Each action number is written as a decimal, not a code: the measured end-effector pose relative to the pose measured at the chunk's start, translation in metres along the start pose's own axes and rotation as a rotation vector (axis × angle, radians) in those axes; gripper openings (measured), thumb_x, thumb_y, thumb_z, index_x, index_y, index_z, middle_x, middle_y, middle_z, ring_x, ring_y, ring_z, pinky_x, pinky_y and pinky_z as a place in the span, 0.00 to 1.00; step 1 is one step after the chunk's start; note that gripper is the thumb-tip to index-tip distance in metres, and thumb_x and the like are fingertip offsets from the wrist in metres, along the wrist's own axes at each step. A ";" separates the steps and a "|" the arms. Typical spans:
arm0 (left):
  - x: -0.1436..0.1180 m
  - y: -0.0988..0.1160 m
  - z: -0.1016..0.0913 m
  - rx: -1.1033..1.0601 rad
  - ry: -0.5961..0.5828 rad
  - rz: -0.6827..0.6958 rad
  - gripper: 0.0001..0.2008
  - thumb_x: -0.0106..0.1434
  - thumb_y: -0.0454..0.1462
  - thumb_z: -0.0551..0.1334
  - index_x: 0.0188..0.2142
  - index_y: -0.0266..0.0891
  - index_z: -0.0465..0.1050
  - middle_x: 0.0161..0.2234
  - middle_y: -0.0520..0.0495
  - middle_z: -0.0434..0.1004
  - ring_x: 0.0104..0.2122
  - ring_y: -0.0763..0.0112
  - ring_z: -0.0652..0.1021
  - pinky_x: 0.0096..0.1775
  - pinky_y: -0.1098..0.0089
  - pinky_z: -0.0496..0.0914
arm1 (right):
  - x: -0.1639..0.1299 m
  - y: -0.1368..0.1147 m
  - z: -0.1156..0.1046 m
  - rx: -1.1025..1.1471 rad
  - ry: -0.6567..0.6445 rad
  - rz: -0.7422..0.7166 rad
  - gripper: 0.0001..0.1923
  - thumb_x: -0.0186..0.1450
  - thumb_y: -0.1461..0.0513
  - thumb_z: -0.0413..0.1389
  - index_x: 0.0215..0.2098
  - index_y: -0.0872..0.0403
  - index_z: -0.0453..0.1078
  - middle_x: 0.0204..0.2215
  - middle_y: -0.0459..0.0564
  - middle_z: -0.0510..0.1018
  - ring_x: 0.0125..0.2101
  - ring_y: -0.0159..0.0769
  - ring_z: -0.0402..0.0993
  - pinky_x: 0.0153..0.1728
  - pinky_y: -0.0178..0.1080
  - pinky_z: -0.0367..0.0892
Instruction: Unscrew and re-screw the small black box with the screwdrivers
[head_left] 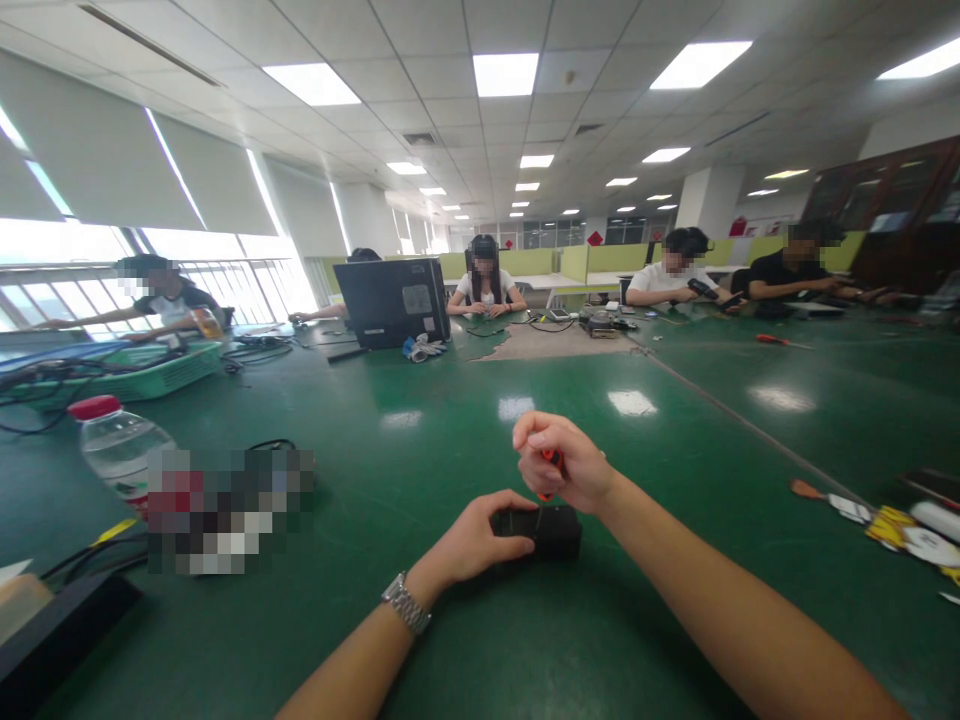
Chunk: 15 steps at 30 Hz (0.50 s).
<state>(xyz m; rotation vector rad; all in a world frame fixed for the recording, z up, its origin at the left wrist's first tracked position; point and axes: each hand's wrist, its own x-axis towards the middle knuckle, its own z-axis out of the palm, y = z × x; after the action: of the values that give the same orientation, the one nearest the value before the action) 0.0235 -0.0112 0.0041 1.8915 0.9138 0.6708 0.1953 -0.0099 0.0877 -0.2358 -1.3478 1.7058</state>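
On the green table in front of me lies a small black box-shaped device; its exact kind does not show. My left hand, with a metal watch on the wrist, grips its left end between thumb and fingers. Above the device my right hand is closed around the orange and black handle of a screwdriver. The screwdriver's thin shaft points down to the top of the device near my left fingertips. Whether the tip sits in a screw is too small to tell.
A water bottle with a red cap stands at left, near a green basket of cables. Farther back are a black computer case, gloves and another screwdriver. Several people sit around the table's far side.
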 end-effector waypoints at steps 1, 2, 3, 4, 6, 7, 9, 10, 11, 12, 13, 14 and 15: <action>0.000 0.000 0.000 -0.004 -0.006 0.000 0.20 0.52 0.37 0.68 0.46 0.38 0.72 0.35 0.51 0.72 0.31 0.71 0.70 0.33 0.73 0.64 | 0.000 0.000 0.000 -0.005 0.002 -0.001 0.04 0.57 0.64 0.52 0.30 0.55 0.68 0.09 0.35 0.57 0.09 0.23 0.45 0.11 0.27 0.46; 0.000 -0.001 0.000 -0.007 -0.011 0.001 0.20 0.53 0.37 0.68 0.47 0.38 0.72 0.35 0.51 0.72 0.31 0.71 0.70 0.33 0.73 0.64 | 0.000 0.000 -0.001 -0.009 0.003 -0.002 0.04 0.57 0.64 0.52 0.30 0.55 0.68 0.08 0.35 0.58 0.09 0.23 0.45 0.11 0.27 0.47; 0.000 -0.001 0.000 -0.008 -0.012 0.003 0.21 0.53 0.37 0.68 0.47 0.38 0.72 0.35 0.51 0.72 0.31 0.71 0.70 0.33 0.73 0.64 | 0.000 0.000 -0.001 -0.010 0.002 -0.003 0.04 0.57 0.64 0.52 0.30 0.55 0.68 0.08 0.35 0.58 0.09 0.23 0.45 0.12 0.27 0.47; 0.000 -0.002 0.000 -0.007 -0.011 0.006 0.21 0.53 0.37 0.68 0.47 0.38 0.72 0.35 0.51 0.73 0.31 0.71 0.71 0.33 0.73 0.65 | 0.000 0.000 -0.001 -0.010 -0.004 -0.005 0.04 0.57 0.64 0.52 0.30 0.55 0.68 0.08 0.35 0.58 0.09 0.23 0.46 0.11 0.27 0.47; 0.000 -0.003 0.000 -0.002 -0.009 0.005 0.21 0.53 0.37 0.68 0.47 0.38 0.72 0.35 0.50 0.73 0.31 0.71 0.71 0.33 0.73 0.65 | 0.000 0.001 -0.002 -0.006 -0.015 -0.004 0.05 0.57 0.64 0.51 0.30 0.55 0.68 0.08 0.34 0.57 0.09 0.23 0.46 0.11 0.27 0.47; 0.000 -0.003 0.000 0.001 -0.010 0.002 0.21 0.53 0.37 0.68 0.47 0.38 0.72 0.35 0.50 0.73 0.31 0.71 0.71 0.33 0.73 0.65 | 0.000 0.002 -0.002 -0.005 -0.018 -0.002 0.05 0.57 0.63 0.51 0.30 0.55 0.68 0.08 0.34 0.57 0.09 0.23 0.45 0.11 0.27 0.47; 0.001 -0.002 -0.001 0.013 -0.006 -0.001 0.21 0.53 0.37 0.68 0.47 0.38 0.72 0.35 0.50 0.73 0.31 0.70 0.71 0.33 0.72 0.65 | 0.001 0.003 -0.001 -0.003 -0.005 0.002 0.04 0.57 0.63 0.52 0.30 0.55 0.68 0.10 0.35 0.58 0.09 0.22 0.46 0.11 0.27 0.47; 0.001 -0.001 -0.001 0.023 -0.001 0.002 0.21 0.52 0.37 0.68 0.46 0.38 0.72 0.36 0.50 0.73 0.31 0.70 0.71 0.34 0.72 0.65 | 0.001 0.004 0.000 0.005 0.008 0.001 0.04 0.56 0.63 0.53 0.30 0.55 0.68 0.12 0.36 0.61 0.10 0.22 0.50 0.12 0.27 0.48; 0.001 0.000 -0.001 0.034 0.005 0.006 0.20 0.52 0.37 0.68 0.46 0.39 0.73 0.36 0.50 0.74 0.32 0.69 0.72 0.35 0.72 0.66 | 0.002 0.004 0.001 0.014 0.023 -0.001 0.05 0.55 0.64 0.54 0.31 0.55 0.68 0.15 0.38 0.65 0.12 0.23 0.54 0.12 0.27 0.50; 0.000 0.001 -0.001 0.044 0.011 0.010 0.20 0.52 0.37 0.68 0.46 0.39 0.73 0.37 0.50 0.74 0.33 0.69 0.72 0.36 0.71 0.66 | 0.002 0.005 0.001 0.022 0.040 -0.010 0.07 0.54 0.64 0.56 0.32 0.55 0.68 0.18 0.39 0.67 0.15 0.24 0.58 0.14 0.28 0.53; 0.000 0.002 -0.001 0.051 0.015 0.012 0.20 0.52 0.37 0.68 0.46 0.39 0.73 0.37 0.50 0.74 0.34 0.68 0.72 0.37 0.71 0.66 | 0.003 0.005 0.002 0.022 0.053 -0.019 0.09 0.53 0.64 0.57 0.34 0.54 0.68 0.21 0.40 0.69 0.17 0.25 0.62 0.16 0.28 0.56; 0.000 0.002 -0.001 0.056 0.016 0.011 0.20 0.52 0.37 0.68 0.46 0.39 0.73 0.37 0.50 0.75 0.34 0.68 0.72 0.38 0.70 0.67 | 0.003 0.005 0.003 0.011 0.057 -0.025 0.11 0.53 0.64 0.58 0.36 0.54 0.68 0.21 0.40 0.69 0.18 0.25 0.63 0.18 0.29 0.58; 0.000 0.003 -0.001 0.060 0.015 0.009 0.20 0.52 0.38 0.68 0.46 0.39 0.73 0.37 0.50 0.75 0.34 0.67 0.72 0.38 0.70 0.67 | 0.003 0.004 0.003 -0.006 0.053 -0.025 0.11 0.54 0.64 0.58 0.37 0.53 0.67 0.19 0.38 0.68 0.17 0.25 0.63 0.20 0.30 0.61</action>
<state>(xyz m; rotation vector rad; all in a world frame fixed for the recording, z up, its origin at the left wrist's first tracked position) 0.0234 -0.0114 0.0071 1.9472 0.9453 0.6701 0.1897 -0.0095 0.0861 -0.2647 -1.3120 1.6634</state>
